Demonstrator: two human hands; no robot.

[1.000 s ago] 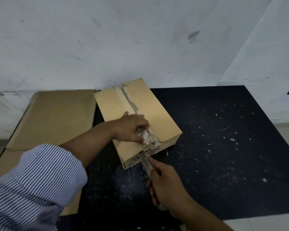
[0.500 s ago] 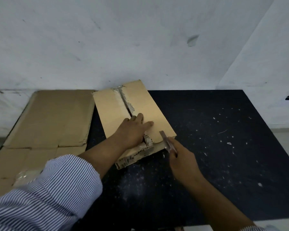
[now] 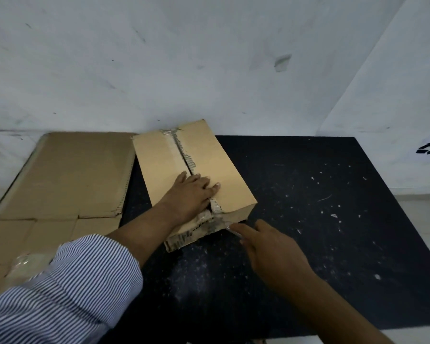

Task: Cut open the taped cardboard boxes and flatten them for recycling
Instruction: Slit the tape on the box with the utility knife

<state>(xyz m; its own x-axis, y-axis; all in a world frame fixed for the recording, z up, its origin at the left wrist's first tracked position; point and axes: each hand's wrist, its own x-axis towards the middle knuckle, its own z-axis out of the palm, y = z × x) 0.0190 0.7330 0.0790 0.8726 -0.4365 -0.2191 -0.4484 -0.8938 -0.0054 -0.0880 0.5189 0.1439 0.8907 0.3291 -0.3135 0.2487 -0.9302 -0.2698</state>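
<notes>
As the right hand (image 3: 271, 254) pulls back from the slit brown cardboard box (image 3: 209, 155), grip too blurred to tell, the left hand (image 3: 191, 194) presses it with straight fingers. Flattening seems under way.

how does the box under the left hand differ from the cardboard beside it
The box has height; the flattened cardboard lies flat. The box has a ragged taped seam down its top; the flattened cardboard shows plain panels. The left hand presses the box, not the flattened cardboard. Both are brown.
</notes>
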